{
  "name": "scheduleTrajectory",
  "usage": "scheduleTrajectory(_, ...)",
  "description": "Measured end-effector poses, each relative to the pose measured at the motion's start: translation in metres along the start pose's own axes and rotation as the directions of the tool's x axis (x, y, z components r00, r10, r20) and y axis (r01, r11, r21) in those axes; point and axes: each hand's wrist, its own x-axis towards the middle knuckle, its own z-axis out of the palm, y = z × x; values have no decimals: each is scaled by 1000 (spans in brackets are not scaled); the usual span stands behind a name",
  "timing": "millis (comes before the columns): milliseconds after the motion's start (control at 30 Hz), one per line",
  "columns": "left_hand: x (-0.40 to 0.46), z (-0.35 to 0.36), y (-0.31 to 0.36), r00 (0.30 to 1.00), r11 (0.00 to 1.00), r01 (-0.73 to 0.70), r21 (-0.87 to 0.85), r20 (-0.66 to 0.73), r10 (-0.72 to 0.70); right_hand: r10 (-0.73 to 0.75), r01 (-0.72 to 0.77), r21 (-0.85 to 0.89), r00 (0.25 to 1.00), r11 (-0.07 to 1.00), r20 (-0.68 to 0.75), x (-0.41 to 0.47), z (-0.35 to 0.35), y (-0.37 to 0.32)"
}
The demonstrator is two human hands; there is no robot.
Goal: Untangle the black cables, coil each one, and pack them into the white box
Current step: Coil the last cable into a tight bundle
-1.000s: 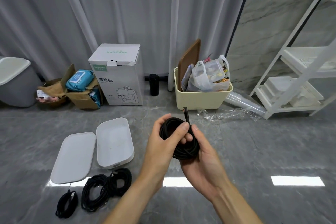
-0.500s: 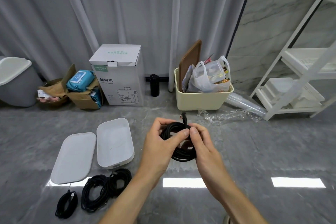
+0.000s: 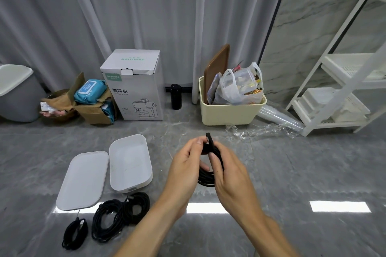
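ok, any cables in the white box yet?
No, the white box shows only bare interior; coils lie on the floor before it and both hands hold another.

The coiled black cable (image 3: 206, 175), seen face-on as an open ring a second ago, has been turned edge-on between the two hands and is now largely hidden by them. The right hand (image 3: 231, 179), which had cupped the coil from beneath, has been brought up and over its right side, with the fingers wrapped around the strands. The left hand (image 3: 186, 169) has been shifted so that the plug end (image 3: 208, 137) is pinched at the top.
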Motion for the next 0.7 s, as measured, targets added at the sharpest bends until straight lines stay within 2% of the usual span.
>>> scheduleTrajectory(100, 4, -3, -4, 1000, 1000, -9, 26, -27, 10, -24, 24, -51, 1000, 998, 10, -1, 0, -4)
scheduleTrajectory(267, 11, -9, -5, 999, 996, -42, 82, -24, 44, 87, -89, 137, 996, 987, 17, 0, -2, -10)
scheduleTrajectory(433, 16, -13, -4, 981, 920, -194, 341, 40, 192, 172, -174, 323, 985, 930, 34, 1, -7, -15)
scheduleTrajectory(600, 15, -20, -2, 955, 879, -295, 375, 134, 263, 259, -289, 589, 956, 755, 137, 3, -12, -21)
scheduleTrajectory(700, 13, -24, -2, 956, 898, -290, 332, 150, 253, 291, -363, 710, 929, 603, 228, 5, -21, -21)
